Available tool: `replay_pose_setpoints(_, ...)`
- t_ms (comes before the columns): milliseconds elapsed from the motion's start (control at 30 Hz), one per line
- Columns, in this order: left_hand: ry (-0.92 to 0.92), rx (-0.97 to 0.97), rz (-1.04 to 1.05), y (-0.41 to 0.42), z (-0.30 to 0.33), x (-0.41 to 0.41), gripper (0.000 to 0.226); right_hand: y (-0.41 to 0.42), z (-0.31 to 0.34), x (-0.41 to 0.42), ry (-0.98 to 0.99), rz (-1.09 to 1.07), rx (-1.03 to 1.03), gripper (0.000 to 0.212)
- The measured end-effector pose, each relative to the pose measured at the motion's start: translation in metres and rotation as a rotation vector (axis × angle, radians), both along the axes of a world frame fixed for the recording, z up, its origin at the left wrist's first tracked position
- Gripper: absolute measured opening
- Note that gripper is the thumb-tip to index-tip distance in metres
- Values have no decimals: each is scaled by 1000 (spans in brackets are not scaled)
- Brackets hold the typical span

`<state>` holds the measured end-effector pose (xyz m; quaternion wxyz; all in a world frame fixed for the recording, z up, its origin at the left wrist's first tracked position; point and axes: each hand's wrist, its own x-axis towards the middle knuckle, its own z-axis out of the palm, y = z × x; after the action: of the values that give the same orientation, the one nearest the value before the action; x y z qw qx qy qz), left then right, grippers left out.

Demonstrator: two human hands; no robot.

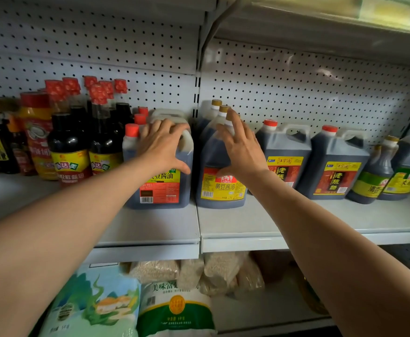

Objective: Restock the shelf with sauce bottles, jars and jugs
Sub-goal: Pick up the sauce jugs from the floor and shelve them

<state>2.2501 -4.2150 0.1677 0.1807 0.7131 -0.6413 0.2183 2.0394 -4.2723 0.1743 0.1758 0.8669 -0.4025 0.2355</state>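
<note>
A square soy sauce jug (160, 188) with a red cap and a red-yellow label stands at the front of the grey shelf (150, 229). My left hand (162, 144) lies spread over its upper front, fingers reaching to the white handle. Right of it stands a rounder soy sauce jug (219, 186) with a yellow label and a gold cap. My right hand (240, 144) presses flat against its right shoulder, fingers straight and pointing up. More gold-capped jugs stand behind it.
Dark sauce bottles (69, 142) with red caps crowd the shelf's left. Two vinegar jugs (284, 154) (332, 164) and green-labelled jugs (379, 176) stand to the right. Pegboard backs the shelf. Rice bags (172, 310) and noodle packs (218, 271) lie on the shelf below.
</note>
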Motion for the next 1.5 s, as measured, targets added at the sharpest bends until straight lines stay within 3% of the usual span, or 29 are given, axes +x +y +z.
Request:
replay_pose_setpoints(367,-33,12,28,1,2,-7,117,5,6,4,51,-74,-6,127)
replay_pose_setpoints(533,1,43,56,9,6,-16,121,19,12,-4,5,-16,47,101)
replay_pose_setpoints(700,161,-97,1,41,5,-36,114,51,16,-34,-16,-30,122,101)
replay_pose_setpoints(833,382,-76,-31,77,-13,-55,105,78,6,-55,-8,-53,186,94)
replay_pose_setpoints(1100,659,116,47,163,-82,-77,78,134,-54,-86,82,-69,392,87)
replay_pose_setpoints(1300,793,274,58,200,-130,-86,75,177,-98,-103,68,-124,584,91)
replay_pose_setpoints(1500,808,380,29,227,-161,-88,76,222,-131,-106,67,-194,689,89)
